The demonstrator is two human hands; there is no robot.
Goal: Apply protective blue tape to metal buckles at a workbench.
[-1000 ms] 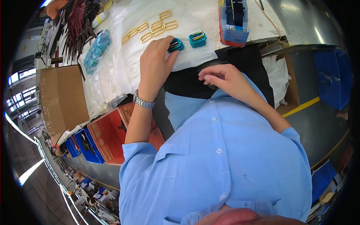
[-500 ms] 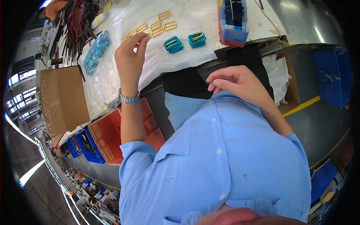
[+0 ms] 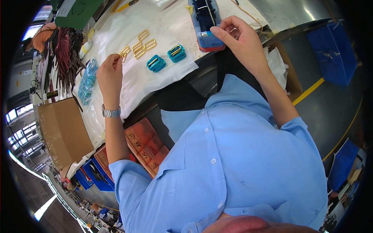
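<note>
My left hand [image 3: 110, 73] is closed in a pinch at the left end of a group of gold slide buckles [image 3: 138, 51]. Its fingertips meet the edge of one gold buckle [image 3: 124, 50]; what lies between them is hidden. Over on the right, my right hand [image 3: 244, 40] is at the cutting end of a blue tape dispenser [image 3: 204, 40]. Its thumb and forefinger close on the end of the adhesive tape, the other fingers curled. Between the hands lie two bundles of gold buckles with teal wrapping, a left bundle [image 3: 156, 63] and a right bundle [image 3: 176, 53].
White sheeting [image 3: 167, 75] covers the table's near part. A clear bag of teal pieces [image 3: 88, 82] lies left of my left hand, with dark red strips [image 3: 67, 50] beyond. An open cardboard box [image 3: 64, 132] and red bins [image 3: 143, 141] stand by the near left edge.
My right hand has gone up from in front of my body to the tape dispenser. My left hand stays by the gold buckles, pinched. The whole view has turned and shifted.
</note>
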